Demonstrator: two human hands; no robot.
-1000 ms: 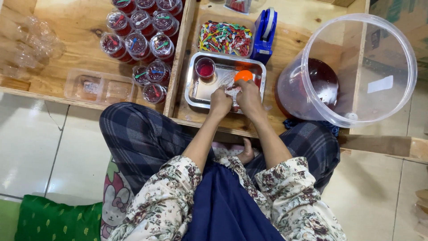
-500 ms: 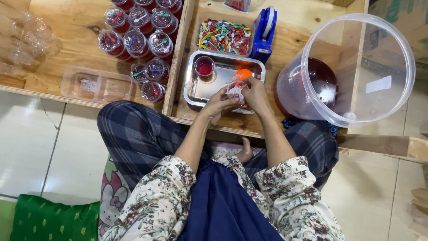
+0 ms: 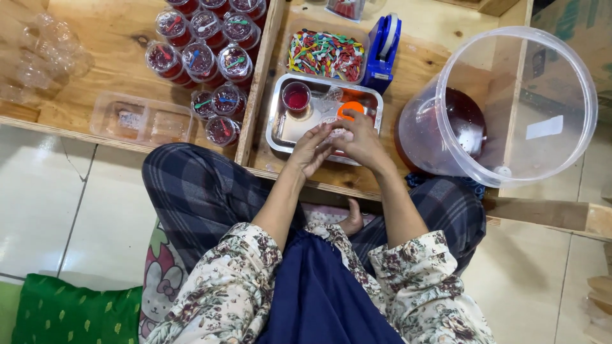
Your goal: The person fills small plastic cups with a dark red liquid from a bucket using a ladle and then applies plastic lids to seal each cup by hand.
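Observation:
Both my hands meet over a metal tray (image 3: 275, 130) on a low wooden table. My left hand (image 3: 311, 151) and my right hand (image 3: 362, 141) pinch a small clear plastic cup (image 3: 335, 133) between their fingertips. The fingers hide most of the cup. Just beyond my right fingers lies a round orange piece (image 3: 349, 109). An open small cup of red liquid (image 3: 296, 97) stands in the tray's far left corner.
A large clear bucket (image 3: 574, 89) with red liquid at its bottom sits to the right. Behind the tray are a box of colourful little spoons (image 3: 325, 54) and a blue tape dispenser (image 3: 384, 48). Several lidded red cups (image 3: 201, 60), empty clear cups (image 3: 44, 54) and a clear box (image 3: 140, 120) lie left.
My hands stay over the tray and their fingers work slightly around the small cup. Nothing else has moved.

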